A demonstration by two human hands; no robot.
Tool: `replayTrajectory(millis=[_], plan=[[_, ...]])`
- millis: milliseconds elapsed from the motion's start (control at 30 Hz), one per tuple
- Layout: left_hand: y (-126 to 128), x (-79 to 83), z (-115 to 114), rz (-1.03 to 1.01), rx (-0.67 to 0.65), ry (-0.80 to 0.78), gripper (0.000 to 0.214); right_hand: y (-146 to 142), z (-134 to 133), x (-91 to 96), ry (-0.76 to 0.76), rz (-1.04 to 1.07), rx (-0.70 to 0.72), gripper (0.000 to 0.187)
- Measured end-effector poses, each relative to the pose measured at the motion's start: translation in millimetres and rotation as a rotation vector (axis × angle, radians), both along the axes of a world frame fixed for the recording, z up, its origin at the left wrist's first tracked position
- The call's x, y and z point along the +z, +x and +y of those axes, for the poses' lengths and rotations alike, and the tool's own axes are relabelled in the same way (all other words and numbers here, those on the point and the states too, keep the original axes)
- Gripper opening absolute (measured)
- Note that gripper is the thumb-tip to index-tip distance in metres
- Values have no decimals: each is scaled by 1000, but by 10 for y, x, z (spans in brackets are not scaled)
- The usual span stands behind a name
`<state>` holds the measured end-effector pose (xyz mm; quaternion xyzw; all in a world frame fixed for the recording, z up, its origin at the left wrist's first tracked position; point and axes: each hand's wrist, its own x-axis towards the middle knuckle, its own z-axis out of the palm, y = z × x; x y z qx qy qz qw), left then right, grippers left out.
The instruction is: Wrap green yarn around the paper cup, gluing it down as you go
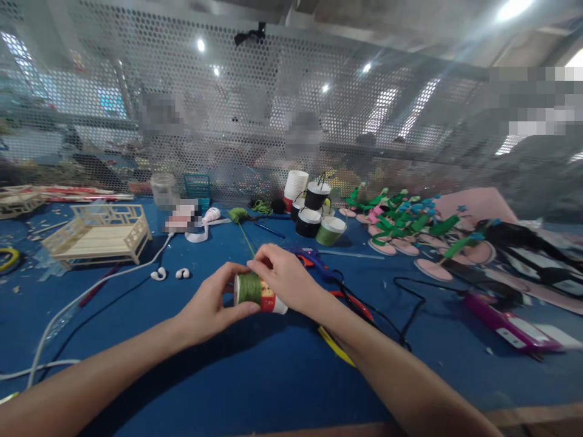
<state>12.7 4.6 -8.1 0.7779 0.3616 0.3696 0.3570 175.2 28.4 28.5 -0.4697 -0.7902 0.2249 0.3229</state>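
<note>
My left hand [214, 300] is closed around a paper cup [268, 298] lying on its side above the blue table. Green yarn [249, 287] is wound around the cup's base half; the red and white printed part toward the rim shows bare. Over the top of the cup, my right hand [285, 273] has its fingertips pinched together where the yarn strand meets the winding. That strand [246, 238] stretches back to a small green yarn ball [238, 214]. The right fingers partly cover the cup.
Behind stand wrapped cups [308, 223] and a stack of paper cups [296, 184]. A glue gun [319, 264] with a cord lies near my right forearm. Left are a wooden model bed [102, 233] and earphones [159, 274]. Green craft plants [401, 221] and a purple device [510, 325] lie right.
</note>
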Motion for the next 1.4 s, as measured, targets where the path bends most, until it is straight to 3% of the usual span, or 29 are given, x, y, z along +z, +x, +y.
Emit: replayTrajectory(millis=[167,333,900,1200,1400], plan=[[-40,-1,10,46,-28,146,41,54,39,26,-166,209,109,19],[-58,5,18,116,-11,246,43,85,83,-1,-252,305,133,22],[-56,-17,44,78,-40,281,43,62,93,-28,-156,234,66,20],[-69,-21,16,211,-85,434,39,81,83,-2,-352,431,172,29],[-63,-22,-11,308,-106,461,39,72,129,-10,-442,386,202,27]])
